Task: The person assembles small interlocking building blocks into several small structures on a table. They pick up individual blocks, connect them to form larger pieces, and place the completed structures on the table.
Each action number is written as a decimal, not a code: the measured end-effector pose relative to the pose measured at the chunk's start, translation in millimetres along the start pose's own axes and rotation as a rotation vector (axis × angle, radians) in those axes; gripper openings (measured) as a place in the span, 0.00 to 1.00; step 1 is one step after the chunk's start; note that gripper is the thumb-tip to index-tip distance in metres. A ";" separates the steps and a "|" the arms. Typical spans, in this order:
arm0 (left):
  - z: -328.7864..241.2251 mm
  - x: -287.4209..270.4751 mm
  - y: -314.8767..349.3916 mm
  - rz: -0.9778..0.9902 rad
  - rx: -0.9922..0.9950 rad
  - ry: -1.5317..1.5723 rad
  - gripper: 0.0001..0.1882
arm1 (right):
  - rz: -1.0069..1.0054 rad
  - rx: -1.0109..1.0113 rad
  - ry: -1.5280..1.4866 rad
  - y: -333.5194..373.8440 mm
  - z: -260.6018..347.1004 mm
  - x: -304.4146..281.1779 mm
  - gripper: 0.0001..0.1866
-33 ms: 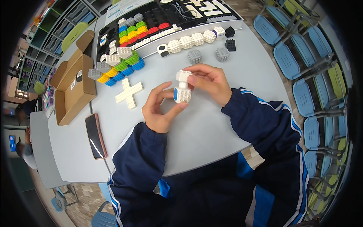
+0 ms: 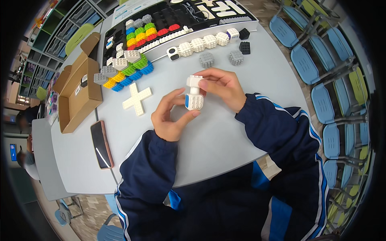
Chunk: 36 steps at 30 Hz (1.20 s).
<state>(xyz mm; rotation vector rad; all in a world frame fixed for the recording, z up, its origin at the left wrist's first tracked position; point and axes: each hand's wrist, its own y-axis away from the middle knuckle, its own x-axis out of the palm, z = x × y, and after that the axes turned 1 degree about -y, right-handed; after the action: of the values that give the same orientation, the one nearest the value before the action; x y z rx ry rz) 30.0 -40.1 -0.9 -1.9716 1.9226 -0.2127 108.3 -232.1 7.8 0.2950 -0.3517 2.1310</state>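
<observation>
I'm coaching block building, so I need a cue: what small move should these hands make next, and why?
Probably close the left hand around the lower part of the white piece. Its fingers curve loosely about that part, while the right hand already pinches the upper part, so a second grip would likely steady it.

A bright and even light falls on the table, shadows are soft, the phone shows one white glare streak, and the chairs look bent toward the dark, round edge.
</observation>
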 end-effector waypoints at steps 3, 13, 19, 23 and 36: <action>-0.8 1.5 1.9 0.023 0.081 -0.179 0.30 | 0.024 0.038 -0.002 -1.2 -4.3 -3.1 0.17; -5.9 7.9 -3.7 -0.067 0.315 -0.319 0.32 | 0.167 0.132 -0.079 -4.0 -4.7 -8.2 0.24; -4.7 6.6 -3.6 -0.044 0.367 -0.372 0.28 | 0.190 0.218 -0.213 -3.6 -0.7 -1.9 0.28; -7.0 9.4 -3.9 -0.019 0.396 -0.417 0.27 | 0.234 0.268 -0.304 -1.7 -6.1 -2.6 0.30; -1.8 10.3 -4.0 -0.026 0.489 -0.522 0.34 | 0.161 0.202 -0.171 -1.3 -3.5 1.4 0.27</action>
<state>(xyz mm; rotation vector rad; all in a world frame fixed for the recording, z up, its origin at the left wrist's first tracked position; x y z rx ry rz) 33.7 -50.7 0.7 -1.5347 1.3556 -0.1393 108.4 -229.1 5.2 0.5850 -0.2648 2.3109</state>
